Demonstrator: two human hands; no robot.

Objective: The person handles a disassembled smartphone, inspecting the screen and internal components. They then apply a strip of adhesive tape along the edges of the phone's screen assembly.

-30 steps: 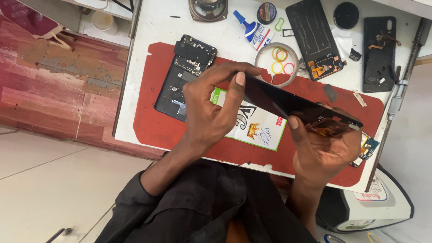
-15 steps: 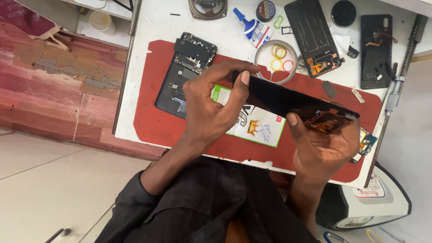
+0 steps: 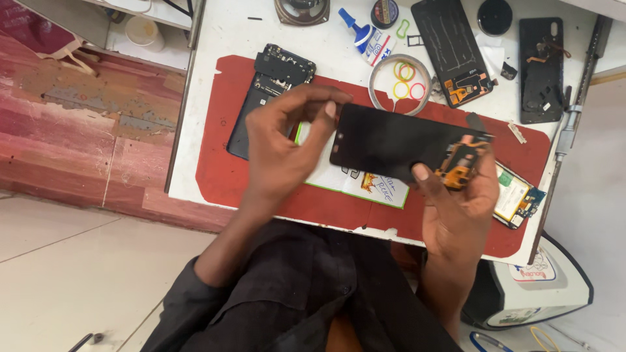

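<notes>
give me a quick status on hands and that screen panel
Left hand at the black screen panel near end, fingers curled. Right hand grips far end by the orange flex. Nothing in the way.
</notes>
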